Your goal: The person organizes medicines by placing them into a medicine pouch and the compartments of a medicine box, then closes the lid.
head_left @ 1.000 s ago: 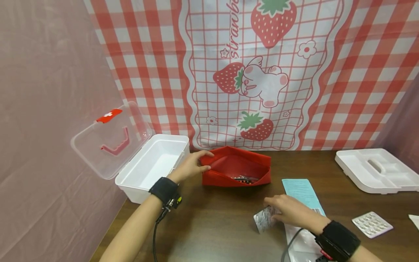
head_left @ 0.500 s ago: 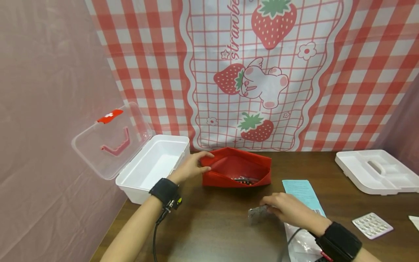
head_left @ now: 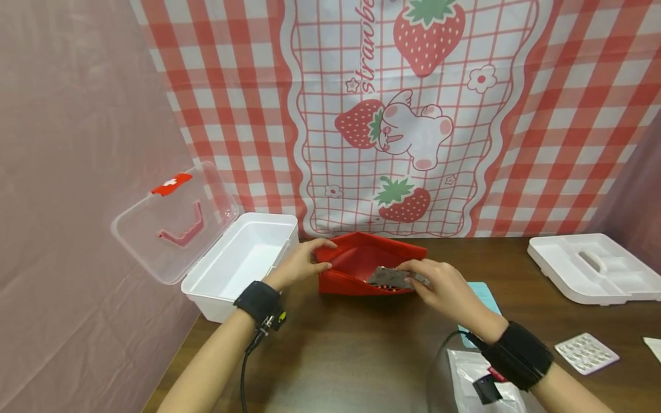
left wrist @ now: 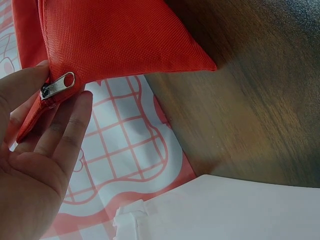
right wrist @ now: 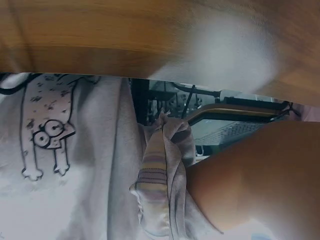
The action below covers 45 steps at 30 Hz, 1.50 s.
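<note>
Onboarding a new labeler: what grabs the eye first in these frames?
The red zip pouch at the table's centre: the left hand pinches its left end by the zipper pull, while the right hand slides a blister pack into its mouth. An open white first-aid box sits left; a strawberry checked cloth hangs behind.

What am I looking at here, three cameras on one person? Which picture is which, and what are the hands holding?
Yes: no machine, just a person with cameras on the head and on both wrists. The head view looks down at a brown table. The left hand holds open the end of a red zip pouch; the left wrist view shows its zipper pull close up. The right hand holds a silver blister pack at the pouch's mouth. The right wrist view points back at clothing and the table's underside, so it shows nothing of the hands. Also on the table: an open white box, a white tray and another blister pack.
</note>
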### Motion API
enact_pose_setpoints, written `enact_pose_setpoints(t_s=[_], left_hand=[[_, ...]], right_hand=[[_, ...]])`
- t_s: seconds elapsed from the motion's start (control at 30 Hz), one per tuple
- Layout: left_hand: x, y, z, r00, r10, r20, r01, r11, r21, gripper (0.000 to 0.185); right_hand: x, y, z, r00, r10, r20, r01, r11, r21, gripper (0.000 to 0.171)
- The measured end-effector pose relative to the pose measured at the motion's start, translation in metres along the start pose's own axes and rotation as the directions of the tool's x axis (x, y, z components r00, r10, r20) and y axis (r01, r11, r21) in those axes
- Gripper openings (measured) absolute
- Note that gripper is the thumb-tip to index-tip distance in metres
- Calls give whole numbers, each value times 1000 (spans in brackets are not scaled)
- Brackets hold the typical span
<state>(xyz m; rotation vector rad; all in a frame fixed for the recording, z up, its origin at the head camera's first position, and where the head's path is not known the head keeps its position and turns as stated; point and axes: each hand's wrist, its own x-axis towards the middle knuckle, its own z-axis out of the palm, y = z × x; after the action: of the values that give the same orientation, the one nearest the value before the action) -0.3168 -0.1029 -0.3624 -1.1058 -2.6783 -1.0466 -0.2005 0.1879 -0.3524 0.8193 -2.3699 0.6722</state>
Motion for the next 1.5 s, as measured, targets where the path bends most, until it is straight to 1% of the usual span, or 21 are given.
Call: enact_pose_setpoints(t_s=[0.07,0.17,0.2,0.3,0.47,0.57,0.67,0.7,0.8,0.9,0.93,1.03,1.2,1.3,1.4,1.5], left_hand=[[0,-1,0,1000,7,-4,-7,1000,1,40],[0,0,-1,1000,-6,4,6,1000,7,40],[0,1,-1,1000,-24,9,24,1000,3,41],[0,1,-1,999,-42,17,42,999,10,41],[0,0,-1,999,-38,17,38,999,7,41],[0,-1,-1,999,-32,17,32,999,9,40],[-1,-1,-1,1000,-10,4,10,1000,10,39],[-2,-1,-1,1000,6,-1,-6,1000,17,39],[-3,0,-1,1000,17,-8,-17,1000,12,38],[-3,2,-1,1000,2,4,-2,1000,6,40],[-3,3,-1,1000,-14,10,14,1000,-3,41],[-2,3,-1,999,-28,18,28,1000,-1,41],[-2,3,0,999,-39,21,39,999,0,41],[-2,2,0,999,-47,25,47,999,-3,41],[-2,2,0,998,-53,29,54,998,-14,41],[-1,1,1,998,-57,28,58,998,-16,40]], right_hand=[[8,0,3,1000,24,-9,-24,1000,-20,26],[19,2,9,998,64,11,-64,997,-39,22],[22,2,12,997,79,24,-78,996,-41,21],[30,6,21,989,126,76,-123,992,-41,20],[39,11,38,973,162,164,-160,987,-24,23],[43,13,47,967,159,200,-155,987,-34,24],[47,15,57,962,153,224,-143,988,-60,24],[48,15,61,960,152,236,-141,988,-66,24],[50,18,69,947,157,279,-139,987,-83,25],[51,21,76,931,161,326,-141,986,-86,25],[51,21,78,929,159,334,-137,987,-88,25],[52,22,80,925,152,348,-130,988,-84,23],[56,21,81,917,146,371,-125,989,-80,22],[58,20,82,907,129,401,-121,992,-44,23],[59,19,84,890,94,446,-100,995,-9,22],[61,19,87,866,63,495,-77,997,9,20]])
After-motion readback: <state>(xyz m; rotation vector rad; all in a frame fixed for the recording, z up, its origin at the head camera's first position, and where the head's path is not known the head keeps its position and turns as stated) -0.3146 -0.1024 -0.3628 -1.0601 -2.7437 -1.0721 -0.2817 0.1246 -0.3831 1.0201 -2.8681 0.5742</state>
